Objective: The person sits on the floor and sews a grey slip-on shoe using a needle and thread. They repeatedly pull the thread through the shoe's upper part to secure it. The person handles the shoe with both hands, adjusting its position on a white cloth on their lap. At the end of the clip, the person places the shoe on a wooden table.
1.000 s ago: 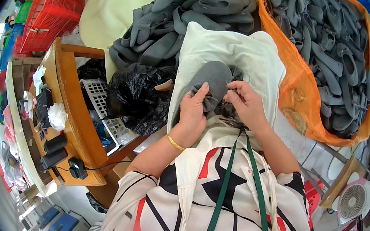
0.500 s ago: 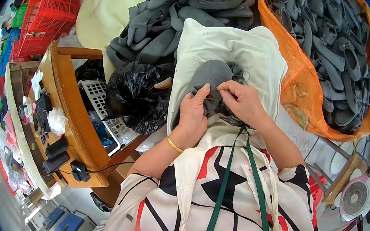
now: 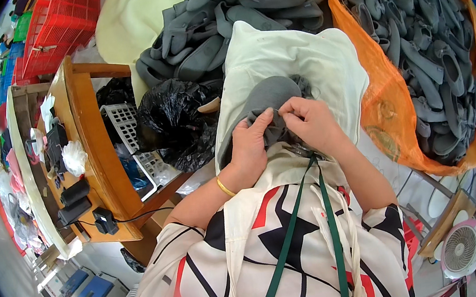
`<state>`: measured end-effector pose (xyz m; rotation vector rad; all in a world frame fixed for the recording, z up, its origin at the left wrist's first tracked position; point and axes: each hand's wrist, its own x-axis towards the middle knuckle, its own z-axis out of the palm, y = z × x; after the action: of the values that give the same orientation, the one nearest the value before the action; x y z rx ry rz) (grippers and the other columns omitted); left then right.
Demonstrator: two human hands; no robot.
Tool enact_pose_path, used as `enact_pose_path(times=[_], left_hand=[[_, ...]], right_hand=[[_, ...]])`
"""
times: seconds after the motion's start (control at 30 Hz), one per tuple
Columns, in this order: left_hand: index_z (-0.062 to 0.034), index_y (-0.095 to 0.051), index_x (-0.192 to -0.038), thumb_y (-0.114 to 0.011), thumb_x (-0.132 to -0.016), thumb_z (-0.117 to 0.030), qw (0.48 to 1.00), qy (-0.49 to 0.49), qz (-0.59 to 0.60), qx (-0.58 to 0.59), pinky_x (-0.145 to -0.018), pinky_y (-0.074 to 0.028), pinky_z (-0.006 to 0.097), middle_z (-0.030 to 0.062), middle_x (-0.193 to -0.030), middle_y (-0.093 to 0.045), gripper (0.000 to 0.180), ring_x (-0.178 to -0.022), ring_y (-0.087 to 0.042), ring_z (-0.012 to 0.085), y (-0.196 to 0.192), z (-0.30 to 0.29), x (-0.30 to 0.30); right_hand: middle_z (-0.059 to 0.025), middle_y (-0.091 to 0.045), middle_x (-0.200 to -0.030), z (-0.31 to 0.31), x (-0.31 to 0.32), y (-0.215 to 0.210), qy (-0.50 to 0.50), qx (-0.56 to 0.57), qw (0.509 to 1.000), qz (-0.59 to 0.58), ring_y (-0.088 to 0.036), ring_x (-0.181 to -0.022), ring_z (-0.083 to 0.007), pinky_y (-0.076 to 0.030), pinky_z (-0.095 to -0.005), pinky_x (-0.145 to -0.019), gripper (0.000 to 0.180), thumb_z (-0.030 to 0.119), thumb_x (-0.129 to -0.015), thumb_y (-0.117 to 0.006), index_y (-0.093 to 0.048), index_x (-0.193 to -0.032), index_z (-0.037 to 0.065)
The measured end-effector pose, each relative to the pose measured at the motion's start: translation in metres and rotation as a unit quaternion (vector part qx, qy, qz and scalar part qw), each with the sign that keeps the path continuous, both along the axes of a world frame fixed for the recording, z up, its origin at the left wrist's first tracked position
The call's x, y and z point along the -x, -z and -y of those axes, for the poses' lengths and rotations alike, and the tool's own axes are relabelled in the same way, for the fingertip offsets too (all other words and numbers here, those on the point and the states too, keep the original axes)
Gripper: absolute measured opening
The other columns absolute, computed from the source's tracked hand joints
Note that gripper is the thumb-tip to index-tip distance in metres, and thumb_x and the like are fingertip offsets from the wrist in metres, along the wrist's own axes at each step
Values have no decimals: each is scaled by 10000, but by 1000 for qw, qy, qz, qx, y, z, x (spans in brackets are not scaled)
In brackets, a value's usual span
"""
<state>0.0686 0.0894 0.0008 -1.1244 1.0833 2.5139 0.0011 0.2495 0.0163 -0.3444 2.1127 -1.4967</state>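
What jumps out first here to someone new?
Dead centre, the left hand and right hand pinch a grey fabric piece over a cream cloth. Next comes the orange mesh bag on the right, stuffed with grey shoe-shaped pieces, with a second grey heap at top centre. On the left sits a red crate behind a wooden bench.

grey felt piece partly hidden under both hands, fingertips buried in folds

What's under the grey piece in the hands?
The grey piece lies on a cream cloth over the lap, pinched by the left hand and right hand. What the cloth covers is hidden, as is the piece's underside.
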Motion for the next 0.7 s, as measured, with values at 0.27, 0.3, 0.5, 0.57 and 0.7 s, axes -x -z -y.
enact_pose_path(times=[0.27,0.3,0.5,0.57,0.7], left_hand=[[-36,-636,-1053,-679,-957,-154,1000,-2,6,-9,-860,-543,319,60,-1023,-695,158,-918,-669,154,-12,-1,6],[-36,-636,-1048,-679,-955,-152,1000,-5,12,-4,-856,-544,319,60,-1016,-695,155,-913,-668,154,-10,-1,7],[-33,-638,-1030,-679,-945,-135,1000,-7,9,-14,-837,-549,327,65,-991,-696,138,-891,-666,159,-3,2,6],[-31,-641,-1032,-678,-946,-134,1000,-8,8,-19,-836,-549,326,64,-989,-698,139,-891,-668,157,-3,2,6],[-42,-656,-1003,-681,-951,-154,1000,1,9,-8,-793,-531,300,43,-948,-692,126,-846,-651,133,-3,0,7]], right_hand=[[-8,-655,-798,-2,-11,11,23,40,999,17,-534,-704,-57,-448,-238,-644,121,99,-956,-606,-639,-1037,15],[-39,-657,-790,-2,-12,12,24,40,999,10,-548,-682,-91,-456,-257,-638,122,99,-950,-607,-637,-1037,18],[-114,-661,-790,-3,-17,20,30,57,997,-35,-594,-645,-192,-484,-305,-638,125,92,-943,-611,-629,-1051,31],[-117,-664,-798,-3,-17,25,32,68,996,-57,-605,-651,-205,-490,-312,-644,125,95,-946,-615,-627,-1054,32],[-61,-638,-790,3,-18,20,40,47,997,-45,-579,-688,-151,-468,-285,-649,95,73,-978,-578,-588,-1059,25]])
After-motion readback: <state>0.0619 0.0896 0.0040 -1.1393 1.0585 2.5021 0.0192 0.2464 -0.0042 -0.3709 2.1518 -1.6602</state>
